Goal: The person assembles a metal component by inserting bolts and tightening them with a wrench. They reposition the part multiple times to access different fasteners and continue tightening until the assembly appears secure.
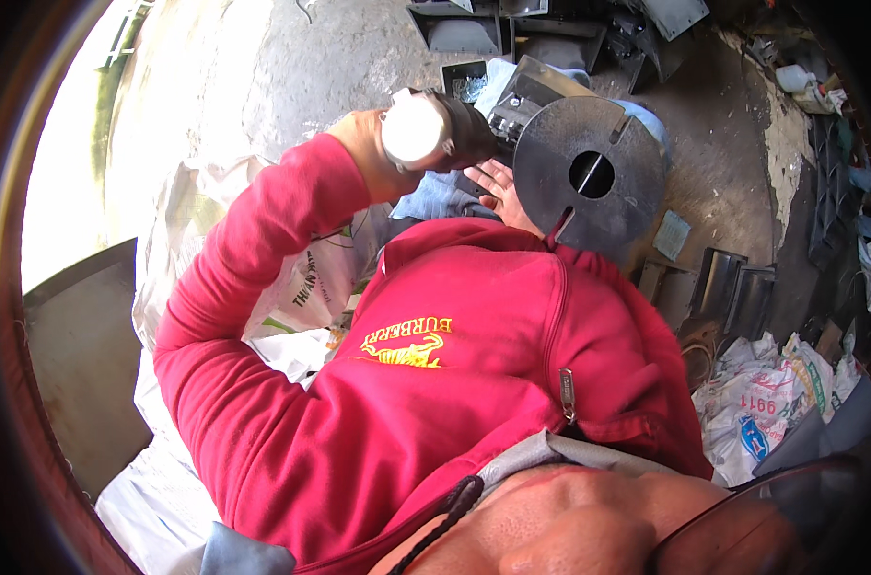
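Note:
My left hand (361, 153) is wrapped round a dark power tool with a pale round end (416, 132), which looks like a drill. The tool's dark front end points right, up against a bolted bracket (507, 120) on a dark metal part. That part carries a round grey plate (541, 163) with a central hole and two slots, and a box-like piece (543, 84) behind it. Below the bracket, at the plate's left edge, my right hand (502, 192) shows with its fingers stretched out and palm partly up. The plate hides some of this hand.
Several dark metal housings (459, 34) lie on the concrete floor ahead, near a small tray of screws (466, 84). White sacks (191, 216) stand at my left. To the right are more metal parts (718, 287) and plastic bags (761, 398).

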`<state>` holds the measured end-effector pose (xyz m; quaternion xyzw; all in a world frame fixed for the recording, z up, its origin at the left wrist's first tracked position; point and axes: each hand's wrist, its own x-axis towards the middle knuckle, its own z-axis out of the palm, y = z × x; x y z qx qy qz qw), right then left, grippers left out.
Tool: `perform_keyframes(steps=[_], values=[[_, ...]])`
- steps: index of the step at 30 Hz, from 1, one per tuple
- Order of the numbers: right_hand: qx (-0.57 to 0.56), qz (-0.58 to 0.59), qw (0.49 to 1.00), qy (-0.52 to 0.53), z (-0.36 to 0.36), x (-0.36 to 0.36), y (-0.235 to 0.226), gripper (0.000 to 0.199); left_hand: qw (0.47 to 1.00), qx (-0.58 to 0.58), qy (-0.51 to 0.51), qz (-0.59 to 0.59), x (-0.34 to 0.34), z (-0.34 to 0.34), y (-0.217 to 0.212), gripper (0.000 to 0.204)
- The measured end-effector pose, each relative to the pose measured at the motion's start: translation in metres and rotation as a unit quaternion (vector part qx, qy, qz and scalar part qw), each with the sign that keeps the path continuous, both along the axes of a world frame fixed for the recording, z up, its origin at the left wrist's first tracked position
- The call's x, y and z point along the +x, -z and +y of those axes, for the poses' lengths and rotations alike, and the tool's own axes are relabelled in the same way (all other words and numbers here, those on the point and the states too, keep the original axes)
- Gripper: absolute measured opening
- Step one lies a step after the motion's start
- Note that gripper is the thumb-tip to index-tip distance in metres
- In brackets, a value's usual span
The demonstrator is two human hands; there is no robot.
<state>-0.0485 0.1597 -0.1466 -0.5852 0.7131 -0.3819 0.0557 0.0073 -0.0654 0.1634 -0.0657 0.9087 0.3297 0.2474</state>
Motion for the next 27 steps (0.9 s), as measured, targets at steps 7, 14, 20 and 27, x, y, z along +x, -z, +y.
perform_keyframes(steps=[7,14,20,27], values=[[-0.115,-0.866,0.454,-0.176,0.007,-0.009,-0.049,0.065,0.924,0.081,0.102,0.36,0.058,-0.052,0.01,0.035],[0.144,-0.572,0.804,-0.075,0.064,-0.006,-0.147,0.058,0.822,0.139,-0.5,0.235,0.026,-0.095,0.159,0.039],[0.066,-0.416,0.89,0.174,0.195,-0.033,-0.178,0.044,0.673,0.13,-0.709,0.168,0.028,-0.146,0.391,0.082],[-0.046,-0.659,0.737,0.142,0.239,-0.127,-0.166,0.042,0.651,0.069,-0.756,-0.024,0.055,-0.139,0.524,0.033]])
